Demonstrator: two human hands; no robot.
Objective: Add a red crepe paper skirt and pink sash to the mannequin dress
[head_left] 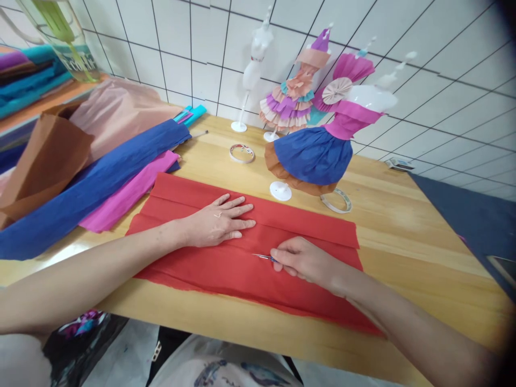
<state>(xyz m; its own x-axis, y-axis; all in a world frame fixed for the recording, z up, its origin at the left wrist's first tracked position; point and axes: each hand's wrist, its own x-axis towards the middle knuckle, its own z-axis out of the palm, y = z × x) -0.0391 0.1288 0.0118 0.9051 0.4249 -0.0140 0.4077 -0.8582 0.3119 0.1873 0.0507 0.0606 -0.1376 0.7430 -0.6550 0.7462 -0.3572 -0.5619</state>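
Red sheet [237, 263]: lying flat, lightly creased, on the wooden tabletop [415, 258] in front of the person.
Left hand [217, 221]: palm down on the sheet, fingers fanned wide.
Right hand [296, 257]: closed around a pointed metal tool [264, 257] over the sheet.
Tabletop sides: folded coloured sheets [121, 161] left, dark blue mat [463, 215] right.
Behind: small dress forms [253, 72], some dressed, before a white wall [181, 64] gridded with dark lines.

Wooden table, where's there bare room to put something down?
Right of the red crepe paper, bordered by the dark blue sheet and the right forearm. Also the narrow front strip below the paper, from left forearm to right. Crowded: left, with paper sheets; back, with mannequins.
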